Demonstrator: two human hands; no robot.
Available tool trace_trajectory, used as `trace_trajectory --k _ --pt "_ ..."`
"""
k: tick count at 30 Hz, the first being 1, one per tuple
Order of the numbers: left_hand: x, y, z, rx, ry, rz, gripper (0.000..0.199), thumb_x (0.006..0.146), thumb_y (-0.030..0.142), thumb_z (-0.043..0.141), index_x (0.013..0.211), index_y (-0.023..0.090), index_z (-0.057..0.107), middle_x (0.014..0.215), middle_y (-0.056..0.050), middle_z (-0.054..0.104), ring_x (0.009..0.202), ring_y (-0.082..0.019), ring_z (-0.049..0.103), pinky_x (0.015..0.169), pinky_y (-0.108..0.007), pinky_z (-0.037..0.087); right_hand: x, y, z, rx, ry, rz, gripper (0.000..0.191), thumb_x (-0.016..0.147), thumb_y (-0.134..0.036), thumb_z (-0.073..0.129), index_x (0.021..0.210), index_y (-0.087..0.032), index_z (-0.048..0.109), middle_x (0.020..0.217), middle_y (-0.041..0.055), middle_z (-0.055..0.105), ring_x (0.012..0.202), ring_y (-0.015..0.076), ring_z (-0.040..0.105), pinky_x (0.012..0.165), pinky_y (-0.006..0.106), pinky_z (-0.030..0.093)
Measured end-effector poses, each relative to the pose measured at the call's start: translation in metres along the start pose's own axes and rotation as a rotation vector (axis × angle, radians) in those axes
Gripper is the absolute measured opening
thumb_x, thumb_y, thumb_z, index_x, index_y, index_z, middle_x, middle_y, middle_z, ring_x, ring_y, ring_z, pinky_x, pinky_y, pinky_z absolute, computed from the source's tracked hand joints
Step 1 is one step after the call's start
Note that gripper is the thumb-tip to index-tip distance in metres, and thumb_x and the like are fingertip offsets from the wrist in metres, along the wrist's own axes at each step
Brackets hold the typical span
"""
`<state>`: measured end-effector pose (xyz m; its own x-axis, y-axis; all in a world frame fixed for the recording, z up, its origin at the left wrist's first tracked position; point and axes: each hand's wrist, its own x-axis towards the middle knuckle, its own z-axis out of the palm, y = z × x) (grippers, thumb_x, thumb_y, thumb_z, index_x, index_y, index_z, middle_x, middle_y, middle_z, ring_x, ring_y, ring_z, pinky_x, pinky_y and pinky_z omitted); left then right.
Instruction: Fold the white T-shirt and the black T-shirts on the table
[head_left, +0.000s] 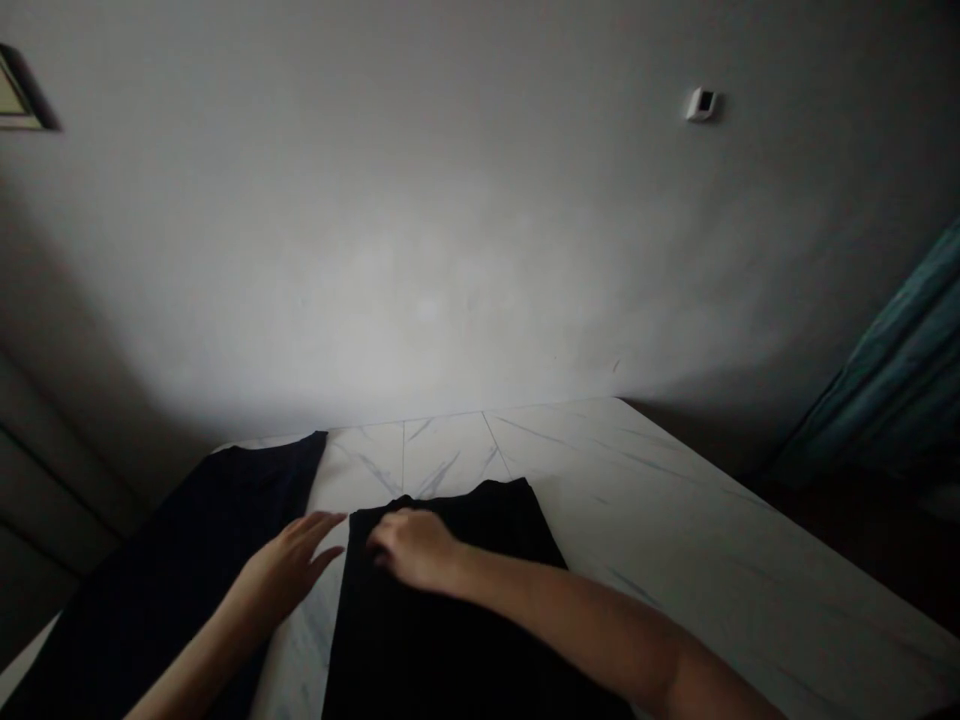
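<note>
A black garment lies spread on the white marbled table, its top edge slightly wavy. Left of it is a dark navy garment, also laid flat. My left hand is between the two, near the upper left corner of the black one, thumb and fingers apart with nothing between them. Over the upper left part of the black cloth is my right hand, its fingers curled down; whether they grip any fabric is hidden and blurred.
Behind the table rises a pale wall with a small white device and a framed item on it. A teal curtain hangs at the right, beyond the table's edge.
</note>
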<state>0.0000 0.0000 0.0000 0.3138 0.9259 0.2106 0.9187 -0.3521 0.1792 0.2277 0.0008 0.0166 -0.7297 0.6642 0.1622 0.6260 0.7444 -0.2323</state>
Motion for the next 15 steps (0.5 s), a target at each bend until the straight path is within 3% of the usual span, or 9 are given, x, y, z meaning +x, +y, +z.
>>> trace_trajectory --k 2,4,6,10,12,15 --pt "0.012 0.013 0.000 0.030 -0.064 -0.018 0.035 0.087 0.020 0.060 0.122 0.026 0.059 0.123 -0.005 0.064 0.114 -0.022 0.060 0.099 -0.035 0.048 -0.023 0.049 -0.018 -0.041 0.013 0.206 0.027 0.080 -0.018 0.067 0.107 -0.017 0.070 0.109 0.0125 0.070 0.103 0.0292 0.066 0.086 0.038 0.052" --pt "0.025 0.027 -0.002 0.064 -0.137 -0.059 0.034 0.083 0.011 0.057 0.114 0.025 0.063 0.114 -0.005 0.067 0.109 -0.022 0.063 0.093 -0.033 0.048 -0.044 0.084 -0.028 -0.038 -0.017 0.252 0.030 0.072 -0.013 0.074 0.102 -0.017 0.071 0.102 0.0126 0.071 0.101 0.0305 0.066 0.088 0.038 0.051" --pt "0.034 0.039 -0.005 0.055 -0.175 -0.071 0.031 0.078 0.006 0.054 0.101 0.023 0.065 0.103 -0.005 0.068 0.099 -0.022 0.065 0.087 -0.032 0.049 -0.062 0.103 -0.032 -0.017 -0.036 0.241 0.034 0.069 -0.013 0.078 0.101 -0.022 0.071 0.101 0.0087 0.069 0.099 0.0279 0.066 0.088 0.033 0.051" --pt "0.033 0.043 -0.023 -0.185 -0.108 0.057 0.014 0.076 0.009 0.052 0.081 0.020 0.058 0.086 -0.001 0.063 0.079 -0.016 0.062 0.073 -0.027 0.047 -0.077 0.111 -0.035 0.052 0.003 0.252 0.054 0.067 -0.019 0.081 0.117 -0.030 0.064 0.122 0.0084 0.060 0.107 0.0267 0.062 0.088 0.032 0.051" --pt "0.031 0.034 -0.041 -0.326 -0.054 0.113 0.004 0.081 0.019 0.052 0.081 0.021 0.056 0.081 0.000 0.061 0.073 -0.014 0.060 0.068 -0.024 0.047 -0.072 0.109 -0.041 0.081 -0.023 0.231 0.045 0.069 -0.020 0.081 0.110 -0.029 0.067 0.116 0.0081 0.063 0.105 0.0271 0.063 0.083 0.033 0.052" --pt "0.036 0.008 -0.081 -0.364 -0.031 0.147 0.013 0.086 0.026 0.051 0.093 0.022 0.061 0.089 0.001 0.064 0.073 -0.012 0.060 0.064 -0.021 0.048 -0.042 0.108 -0.063 0.128 -0.099 0.171 0.018 0.073 -0.024 0.079 0.089 -0.027 0.070 0.089 0.0015 0.070 0.084 0.0218 0.068 0.068 0.028 0.051"
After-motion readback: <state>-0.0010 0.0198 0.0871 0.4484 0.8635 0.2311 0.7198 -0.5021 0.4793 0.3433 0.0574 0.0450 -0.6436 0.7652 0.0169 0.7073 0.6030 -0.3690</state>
